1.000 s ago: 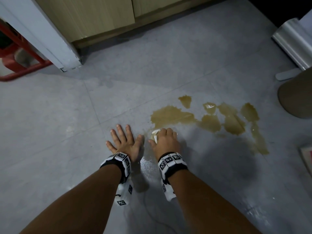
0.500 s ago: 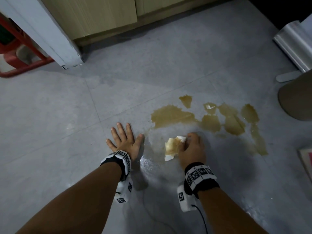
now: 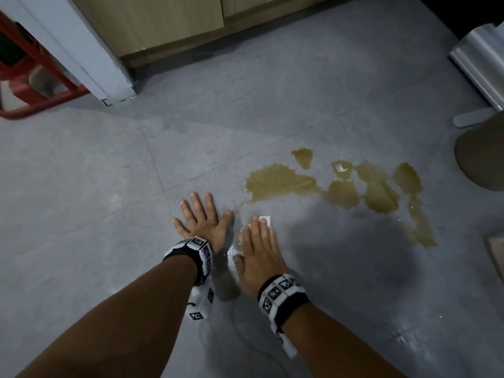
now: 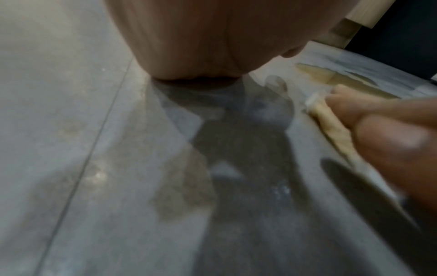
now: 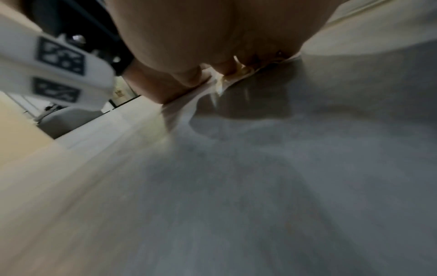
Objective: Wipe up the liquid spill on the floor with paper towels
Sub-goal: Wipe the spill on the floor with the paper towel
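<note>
on floor [image 3: 81,173] | left hand [image 3: 203,223] spread flat | right hand [image 3: 257,248] flat, hiding most of paper towel [image 3: 265,220]

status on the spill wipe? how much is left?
Done: only a thin wet sheen shows on the floor between the hands. In hand: the right hand presses a stained paper towel flat just short of the spill's near edge; the left hand rests spread on the tile. Left: nearly all of the brown spill, from the big puddle to the patches trailing right.

Grey tiled floor [image 3: 81,165]; wood cabinet [image 3: 152,20]; red frame [image 3: 41,105]; steel bin [image 3: 482,55].
</note>
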`<state>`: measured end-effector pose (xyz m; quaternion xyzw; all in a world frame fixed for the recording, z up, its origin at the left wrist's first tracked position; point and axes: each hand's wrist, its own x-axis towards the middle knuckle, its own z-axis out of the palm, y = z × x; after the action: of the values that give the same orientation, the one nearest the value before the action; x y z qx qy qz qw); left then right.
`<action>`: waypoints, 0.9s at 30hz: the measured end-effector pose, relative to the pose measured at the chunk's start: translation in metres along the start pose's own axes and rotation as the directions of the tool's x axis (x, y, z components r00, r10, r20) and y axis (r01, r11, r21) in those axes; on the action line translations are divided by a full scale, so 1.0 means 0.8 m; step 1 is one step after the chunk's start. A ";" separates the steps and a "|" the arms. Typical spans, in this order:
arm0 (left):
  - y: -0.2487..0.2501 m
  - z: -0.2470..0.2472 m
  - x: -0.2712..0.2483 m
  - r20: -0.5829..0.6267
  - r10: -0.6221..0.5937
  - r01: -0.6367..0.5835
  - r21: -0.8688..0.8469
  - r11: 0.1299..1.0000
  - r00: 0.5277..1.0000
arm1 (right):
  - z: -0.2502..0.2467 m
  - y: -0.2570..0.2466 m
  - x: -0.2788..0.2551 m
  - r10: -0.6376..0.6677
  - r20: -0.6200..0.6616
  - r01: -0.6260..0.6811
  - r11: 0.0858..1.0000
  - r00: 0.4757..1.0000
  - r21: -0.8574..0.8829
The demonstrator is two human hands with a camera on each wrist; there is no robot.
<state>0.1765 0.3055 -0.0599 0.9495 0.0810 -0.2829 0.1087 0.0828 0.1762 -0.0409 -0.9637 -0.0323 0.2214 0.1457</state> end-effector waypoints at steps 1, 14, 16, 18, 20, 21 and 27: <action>0.000 -0.001 -0.001 0.031 0.009 -0.009 -0.010 1.000 0.999 | 0.005 -0.004 -0.007 -0.054 0.025 0.054 0.998 0.998 -0.018; 0.007 -0.022 -0.013 0.084 0.001 0.004 -0.055 0.998 0.997 | -0.025 -0.016 0.056 -0.040 0.004 0.040 0.999 0.999 -0.006; 0.004 -0.027 -0.012 0.155 0.020 -0.008 -0.076 0.997 0.988 | -0.017 -0.030 0.031 -0.178 0.062 0.182 0.981 0.982 -0.072; 0.003 -0.025 -0.009 0.152 0.016 -0.006 -0.071 0.997 0.988 | -0.001 -0.013 -0.004 -0.296 0.101 0.307 0.945 0.950 -0.110; 0.004 -0.016 -0.007 0.083 0.006 -0.001 -0.061 0.998 0.997 | 0.008 0.027 -0.029 -0.274 0.096 0.284 0.952 0.957 -0.113; 0.004 -0.011 -0.008 0.031 0.004 -0.003 -0.042 0.999 1.000 | 0.006 0.045 -0.033 -0.208 0.071 0.214 0.971 0.976 -0.105; -0.006 -0.011 -0.009 0.020 0.055 -0.056 0.079 0.995 0.998 | -0.036 0.030 0.055 0.087 0.014 -0.087 0.996 0.996 -0.024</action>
<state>0.1742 0.3120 -0.0497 0.9524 0.0423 -0.2912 0.0793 0.1347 0.1513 -0.0413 -0.9642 0.0061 0.2343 0.1242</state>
